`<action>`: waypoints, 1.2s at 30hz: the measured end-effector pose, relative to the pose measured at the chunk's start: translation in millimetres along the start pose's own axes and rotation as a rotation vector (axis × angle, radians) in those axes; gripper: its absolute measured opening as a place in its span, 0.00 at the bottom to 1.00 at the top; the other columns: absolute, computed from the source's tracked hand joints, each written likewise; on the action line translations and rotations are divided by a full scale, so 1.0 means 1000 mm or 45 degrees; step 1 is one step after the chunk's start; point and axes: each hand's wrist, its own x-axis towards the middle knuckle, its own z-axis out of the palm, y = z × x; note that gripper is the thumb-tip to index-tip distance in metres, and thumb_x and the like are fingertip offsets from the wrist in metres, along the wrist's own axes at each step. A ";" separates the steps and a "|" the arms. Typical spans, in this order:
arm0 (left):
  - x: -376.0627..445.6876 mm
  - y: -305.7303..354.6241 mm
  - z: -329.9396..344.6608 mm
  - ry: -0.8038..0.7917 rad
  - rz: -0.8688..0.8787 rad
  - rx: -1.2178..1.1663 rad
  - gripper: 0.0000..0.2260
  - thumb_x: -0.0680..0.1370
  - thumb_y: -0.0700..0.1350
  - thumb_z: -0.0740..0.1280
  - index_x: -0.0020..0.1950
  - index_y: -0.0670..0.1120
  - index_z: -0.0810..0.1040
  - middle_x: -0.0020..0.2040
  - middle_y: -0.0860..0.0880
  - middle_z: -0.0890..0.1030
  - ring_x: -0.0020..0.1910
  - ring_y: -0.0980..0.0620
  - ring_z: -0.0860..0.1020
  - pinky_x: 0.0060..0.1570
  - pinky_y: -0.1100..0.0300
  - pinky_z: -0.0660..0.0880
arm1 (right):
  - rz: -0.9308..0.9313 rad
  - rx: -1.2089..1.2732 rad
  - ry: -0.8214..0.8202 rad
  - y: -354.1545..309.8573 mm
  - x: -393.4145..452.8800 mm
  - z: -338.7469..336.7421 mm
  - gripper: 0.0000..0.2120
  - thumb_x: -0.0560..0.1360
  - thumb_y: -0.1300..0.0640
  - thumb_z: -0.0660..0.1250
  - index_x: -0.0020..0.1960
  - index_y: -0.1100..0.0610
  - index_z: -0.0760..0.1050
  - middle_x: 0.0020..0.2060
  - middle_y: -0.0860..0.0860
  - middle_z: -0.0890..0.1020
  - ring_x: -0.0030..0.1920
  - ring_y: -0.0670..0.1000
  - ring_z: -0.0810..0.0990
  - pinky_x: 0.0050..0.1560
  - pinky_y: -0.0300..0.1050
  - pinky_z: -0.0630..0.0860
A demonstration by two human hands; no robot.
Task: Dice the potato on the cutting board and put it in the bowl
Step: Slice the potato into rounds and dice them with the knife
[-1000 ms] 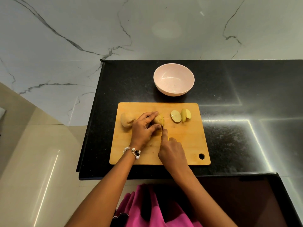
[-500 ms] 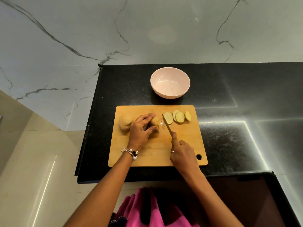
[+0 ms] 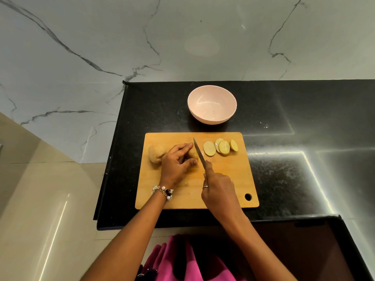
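Note:
A wooden cutting board (image 3: pixel 229 179) lies on the black counter. My left hand (image 3: pixel 177 162) grips a potato piece (image 3: pixel 192 155) near the board's middle, mostly hidden under the fingers. Another potato chunk (image 3: pixel 155 154) lies at the board's left. My right hand (image 3: pixel 218 186) holds a knife (image 3: pixel 199 153), its blade right beside the held piece on its right. Several potato slices (image 3: pixel 220 148) lie at the board's upper right. An empty pink bowl (image 3: pixel 212 104) stands behind the board.
The black counter (image 3: pixel 294 159) extends to the right; its left edge (image 3: pixel 109 159) drops to a beige floor. A marble wall (image 3: pixel 182 37) rises behind the bowl. Pink clothing (image 3: pixel 182 260) shows at the bottom.
A fresh slice has been pushed right to join the other slices. The knife has come back left against the held potato piece. The camera view has shifted slightly.

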 end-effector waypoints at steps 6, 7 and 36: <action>0.000 0.000 0.000 0.026 0.016 -0.032 0.23 0.68 0.41 0.75 0.62 0.44 0.77 0.55 0.55 0.78 0.56 0.60 0.76 0.56 0.64 0.75 | -0.031 -0.275 -0.029 -0.014 0.012 0.004 0.28 0.77 0.63 0.52 0.76 0.61 0.48 0.47 0.59 0.77 0.44 0.59 0.75 0.39 0.46 0.62; 0.001 0.000 0.000 0.030 0.019 -0.037 0.23 0.68 0.40 0.75 0.62 0.44 0.77 0.55 0.55 0.78 0.55 0.60 0.76 0.56 0.64 0.75 | -0.024 -0.296 -0.037 -0.016 0.018 0.004 0.28 0.77 0.64 0.52 0.76 0.61 0.49 0.48 0.60 0.77 0.45 0.60 0.76 0.39 0.46 0.62; -0.002 0.000 0.004 0.096 -0.028 0.037 0.24 0.67 0.43 0.75 0.63 0.47 0.77 0.58 0.55 0.77 0.58 0.59 0.75 0.59 0.57 0.75 | -0.013 -0.240 -0.046 0.032 0.014 0.021 0.27 0.78 0.64 0.54 0.76 0.61 0.53 0.45 0.61 0.78 0.40 0.61 0.77 0.36 0.49 0.67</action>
